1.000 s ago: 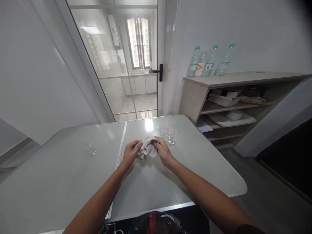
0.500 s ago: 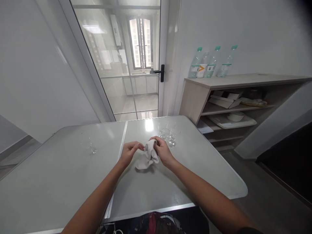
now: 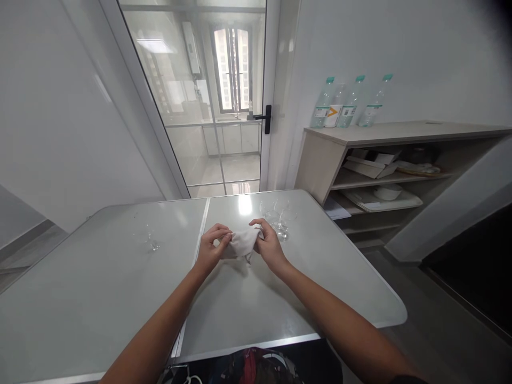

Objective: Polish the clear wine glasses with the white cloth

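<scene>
A small pale grey cloth (image 3: 241,242) is stretched between both my hands just above the white table (image 3: 120,288). My left hand (image 3: 213,250) pinches its left end with fingers closed. My right hand (image 3: 269,246) grips its right end, thumb and fingers closed on it. Just behind my right hand stand several clear stemmed glasses (image 3: 277,217). One more clear glass (image 3: 151,240) stands alone on the table to the left of my hands.
A glass door (image 3: 208,101) with a black handle (image 3: 265,118) lies beyond the table. A wooden shelf unit (image 3: 384,170) at the right carries several water bottles (image 3: 349,102) on top. The table's rounded corner (image 3: 396,312) is at the right.
The cloth hung bunched from my right hand half a second ago with my left hand just off it. Now my left hand has taken its left end and it is pulled out between both hands.
</scene>
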A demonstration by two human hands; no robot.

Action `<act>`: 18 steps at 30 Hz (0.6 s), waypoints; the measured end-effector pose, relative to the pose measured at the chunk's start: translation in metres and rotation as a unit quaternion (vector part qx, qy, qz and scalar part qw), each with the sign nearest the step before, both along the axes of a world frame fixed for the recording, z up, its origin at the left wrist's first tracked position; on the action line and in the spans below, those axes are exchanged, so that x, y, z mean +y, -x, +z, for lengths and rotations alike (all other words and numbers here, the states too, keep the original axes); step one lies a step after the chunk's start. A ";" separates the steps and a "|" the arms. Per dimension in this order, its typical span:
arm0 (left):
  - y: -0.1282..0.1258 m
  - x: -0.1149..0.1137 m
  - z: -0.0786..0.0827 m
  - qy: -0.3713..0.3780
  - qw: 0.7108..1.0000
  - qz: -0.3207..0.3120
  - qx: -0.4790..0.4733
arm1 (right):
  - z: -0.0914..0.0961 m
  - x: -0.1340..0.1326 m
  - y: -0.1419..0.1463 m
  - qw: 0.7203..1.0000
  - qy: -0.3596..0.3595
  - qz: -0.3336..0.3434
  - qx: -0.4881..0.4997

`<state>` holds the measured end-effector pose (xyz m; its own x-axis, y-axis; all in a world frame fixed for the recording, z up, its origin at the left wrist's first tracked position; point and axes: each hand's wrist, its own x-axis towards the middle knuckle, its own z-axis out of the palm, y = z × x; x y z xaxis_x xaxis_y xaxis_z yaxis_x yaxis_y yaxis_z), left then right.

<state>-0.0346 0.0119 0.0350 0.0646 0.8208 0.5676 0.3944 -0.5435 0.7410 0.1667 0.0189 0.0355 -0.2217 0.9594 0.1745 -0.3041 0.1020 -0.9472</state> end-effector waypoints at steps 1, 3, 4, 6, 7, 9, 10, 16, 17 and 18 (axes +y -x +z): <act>0.000 -0.001 0.001 -0.010 1.000 0.011 0.009 | 0.000 -0.001 0.000 1.000 -0.008 -0.004 -0.007; -0.001 -0.003 0.002 -0.014 0.999 0.022 0.031 | -0.001 -0.002 0.000 0.998 -0.035 -0.034 -0.037; -0.002 -0.004 0.002 -0.013 0.999 0.025 0.042 | -0.001 -0.002 -0.001 0.995 -0.052 -0.064 -0.057; -0.004 -0.006 -0.001 -0.022 0.997 0.035 0.065 | -0.003 -0.003 -0.002 0.986 -0.076 -0.117 -0.091; -0.004 -0.006 -0.002 -0.034 0.996 0.042 0.076 | -0.004 -0.003 -0.003 0.983 -0.080 -0.129 -0.100; -0.005 -0.006 -0.004 -0.064 0.992 0.058 0.092 | -0.006 -0.004 -0.004 0.985 -0.071 -0.118 -0.101; -0.004 -0.006 -0.005 -0.075 0.990 0.066 0.095 | -0.005 -0.004 -0.004 0.988 -0.064 -0.106 -0.093; -0.002 -0.004 -0.004 -0.075 0.987 0.129 0.068 | -0.001 -0.004 0.001 0.998 0.040 -0.054 -0.015; -0.002 -0.003 -0.003 -0.070 0.987 0.135 0.060 | 0.000 -0.003 0.002 0.998 0.055 -0.044 -0.002; -0.001 -0.003 -0.002 -0.065 0.987 0.137 0.052 | 0.000 -0.003 0.002 0.997 0.062 -0.037 0.011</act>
<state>-0.0333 0.0092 0.0331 -0.0859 0.7368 0.6706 0.6102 -0.4932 0.6200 0.1645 0.0160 0.0355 -0.1475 0.9874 0.0578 -0.3203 0.0076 -0.9473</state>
